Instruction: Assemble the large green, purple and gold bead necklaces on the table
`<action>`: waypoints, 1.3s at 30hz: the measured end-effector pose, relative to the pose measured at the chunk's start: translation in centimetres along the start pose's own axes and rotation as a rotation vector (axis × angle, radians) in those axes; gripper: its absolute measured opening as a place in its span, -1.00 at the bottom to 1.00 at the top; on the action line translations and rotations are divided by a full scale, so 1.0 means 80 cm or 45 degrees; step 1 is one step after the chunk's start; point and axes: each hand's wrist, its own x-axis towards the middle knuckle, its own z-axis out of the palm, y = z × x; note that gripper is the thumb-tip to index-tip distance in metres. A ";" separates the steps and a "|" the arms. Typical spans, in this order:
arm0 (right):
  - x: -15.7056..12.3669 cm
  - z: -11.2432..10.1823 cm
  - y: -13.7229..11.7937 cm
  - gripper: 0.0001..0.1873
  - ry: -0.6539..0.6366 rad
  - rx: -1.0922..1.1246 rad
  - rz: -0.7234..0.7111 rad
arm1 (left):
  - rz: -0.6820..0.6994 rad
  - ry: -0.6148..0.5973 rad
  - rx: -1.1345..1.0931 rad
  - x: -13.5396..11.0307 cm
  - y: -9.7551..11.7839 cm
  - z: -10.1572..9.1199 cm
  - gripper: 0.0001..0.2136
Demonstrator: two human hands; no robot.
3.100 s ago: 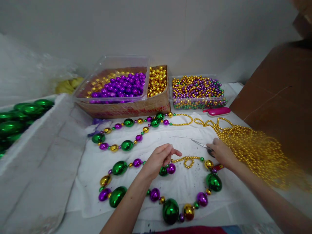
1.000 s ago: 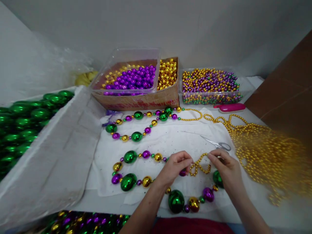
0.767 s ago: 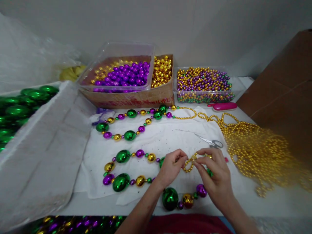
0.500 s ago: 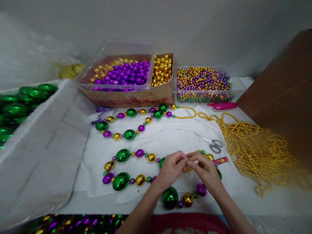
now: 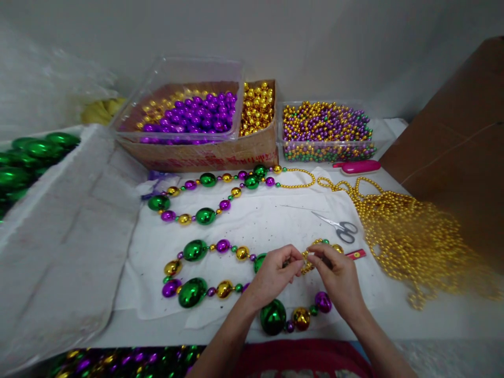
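Observation:
Over the white cloth (image 5: 236, 231), my left hand (image 5: 275, 273) and my right hand (image 5: 336, 275) face each other, each closed in a pinch. A small gap separates their fingertips. What they pinch is too small to make out. A strand of small gold beads (image 5: 308, 265) lies right at the fingertips, partly hidden by the fingers. It appears to belong to the large bead necklace (image 5: 192, 292) of green, purple and gold balls beneath my hands. My forearms and hands cover part of that necklace. Beyond my right hand rest scissors (image 5: 342, 229) and a small red object (image 5: 356, 254).
A second bead necklace (image 5: 205, 216) lies farther back. Behind it stand a cardboard box (image 5: 197, 157) of gold balls, a clear tub (image 5: 177, 137) of purple balls and another tub (image 5: 326, 143) of small mixed beads. Gold bead strands (image 5: 409, 226) heap at right; a needle-like rod (image 5: 303, 208) lies mid-cloth.
My fingertips were together over the gold beads and have drawn slightly apart, the right hand moving to the right. The whole view has shifted a little; the necklaces stay in place.

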 end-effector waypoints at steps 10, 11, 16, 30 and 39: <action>-0.005 -0.013 -0.008 -0.86 -0.357 0.141 0.101 | 0.016 -0.074 0.140 -0.003 0.013 -0.007 -0.89; -0.004 -0.013 -0.007 -0.85 -0.409 0.302 0.220 | 0.022 -0.083 0.114 -0.002 0.013 -0.008 -0.88; 0.001 -0.011 0.001 -0.70 -0.532 1.204 0.795 | 0.218 -0.003 0.057 0.000 0.012 -0.009 -0.87; -0.002 0.000 -0.001 -0.68 -0.231 1.088 0.713 | 0.323 0.158 0.151 -0.004 0.004 0.010 -0.81; -0.025 -0.002 0.003 -0.79 -0.024 -0.342 -0.485 | -0.118 0.174 -0.288 0.006 -0.005 0.002 -0.70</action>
